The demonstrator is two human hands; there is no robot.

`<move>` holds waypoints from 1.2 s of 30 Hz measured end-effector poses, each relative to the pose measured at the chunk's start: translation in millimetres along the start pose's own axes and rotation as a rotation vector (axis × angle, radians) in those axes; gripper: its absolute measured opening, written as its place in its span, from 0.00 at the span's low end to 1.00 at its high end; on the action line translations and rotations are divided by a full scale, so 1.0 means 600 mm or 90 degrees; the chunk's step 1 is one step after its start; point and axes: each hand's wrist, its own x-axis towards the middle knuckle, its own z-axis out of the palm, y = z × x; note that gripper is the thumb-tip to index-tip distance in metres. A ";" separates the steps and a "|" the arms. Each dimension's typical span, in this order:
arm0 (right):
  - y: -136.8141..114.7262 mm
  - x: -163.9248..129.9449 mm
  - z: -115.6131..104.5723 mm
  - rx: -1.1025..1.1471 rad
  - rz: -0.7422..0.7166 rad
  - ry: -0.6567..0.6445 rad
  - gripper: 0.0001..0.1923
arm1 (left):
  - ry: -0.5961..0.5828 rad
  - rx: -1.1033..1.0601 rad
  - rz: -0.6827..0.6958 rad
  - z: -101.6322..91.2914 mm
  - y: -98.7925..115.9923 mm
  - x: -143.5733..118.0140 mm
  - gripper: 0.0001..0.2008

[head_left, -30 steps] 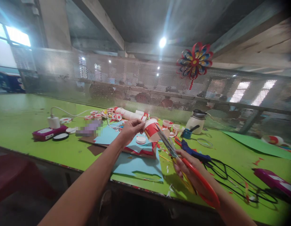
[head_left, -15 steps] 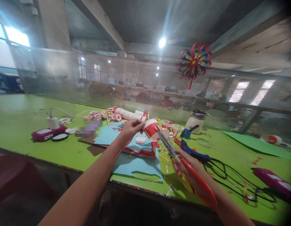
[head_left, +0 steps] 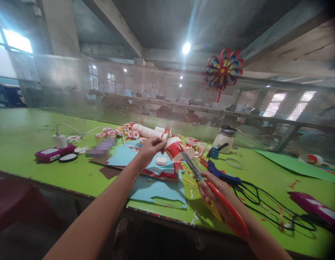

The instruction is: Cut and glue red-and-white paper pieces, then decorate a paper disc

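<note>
Head view shows the left hand point(head_left: 153, 147) pinching a paper cup point(head_left: 172, 148), which is just right of its fingers. The right hand point(head_left: 216, 181) is holding scissors point(head_left: 194, 169), blades at the cup's side. Beyond this hand lies a glue gun point(head_left: 224, 177).

You're holding the cup point(head_left: 172, 148) left of the scissors point(head_left: 197, 173) — the glue gun point(head_left: 220, 176) is lying on the table point(head_left: 83, 178), the jug point(head_left: 223, 141) standing behind it.
</note>
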 end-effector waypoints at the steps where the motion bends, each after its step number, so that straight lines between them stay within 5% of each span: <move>1: 0.001 0.000 0.000 -0.008 -0.001 0.002 0.24 | -0.001 0.002 0.000 0.000 0.000 0.000 0.12; 18: 0.005 0.002 0.004 -0.032 -0.025 0.046 0.21 | -0.008 0.024 0.008 0.001 0.005 -0.003 0.13; 36: 0.008 0.002 -0.006 -0.047 0.000 -0.012 0.26 | -0.009 0.034 0.021 0.002 0.004 -0.002 0.13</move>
